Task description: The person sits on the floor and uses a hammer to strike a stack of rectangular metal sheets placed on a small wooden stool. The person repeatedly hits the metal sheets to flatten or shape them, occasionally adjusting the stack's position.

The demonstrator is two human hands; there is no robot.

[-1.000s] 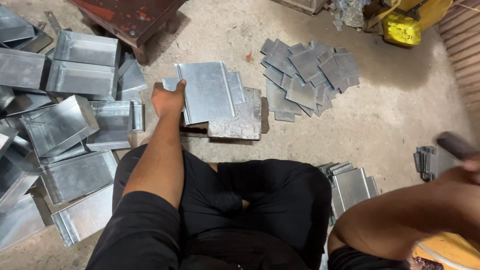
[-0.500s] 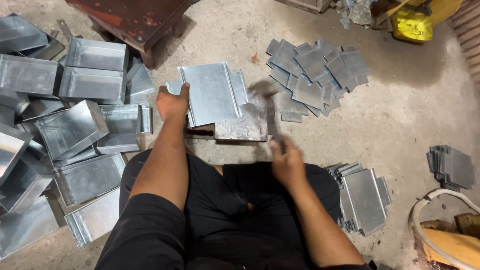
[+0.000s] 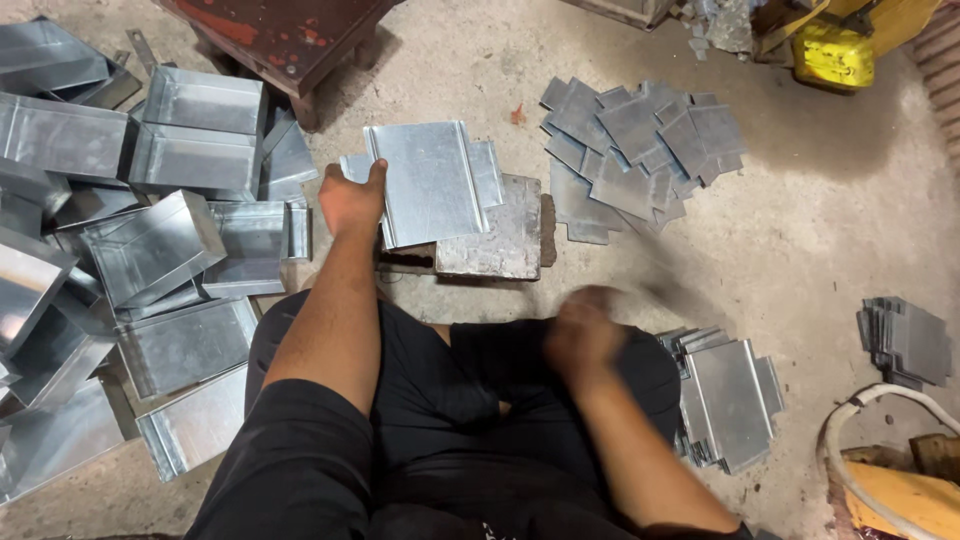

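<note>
Holding the sheet by its near-left edge, our left hand is clamped on it, thumb on top and fingers below as far as we can see. The sheet lies flat on a block just beyond our knees, stretching away and to the right of that hand, its long axis running away from us with a raised fold along the right side. Our right hand hangs near our lap, back from the sheet and to its right, so the left is plainly the nearer one. The right hand is blurred; we cannot tell whether it is apart, together, or gripping something, though a dark smear runs off its far side. Left of the left hand sit folded metal boxes, partly cut off by the frame edge. Flat blanks lie beyond the right hand, and another stack just right of it.
</note>
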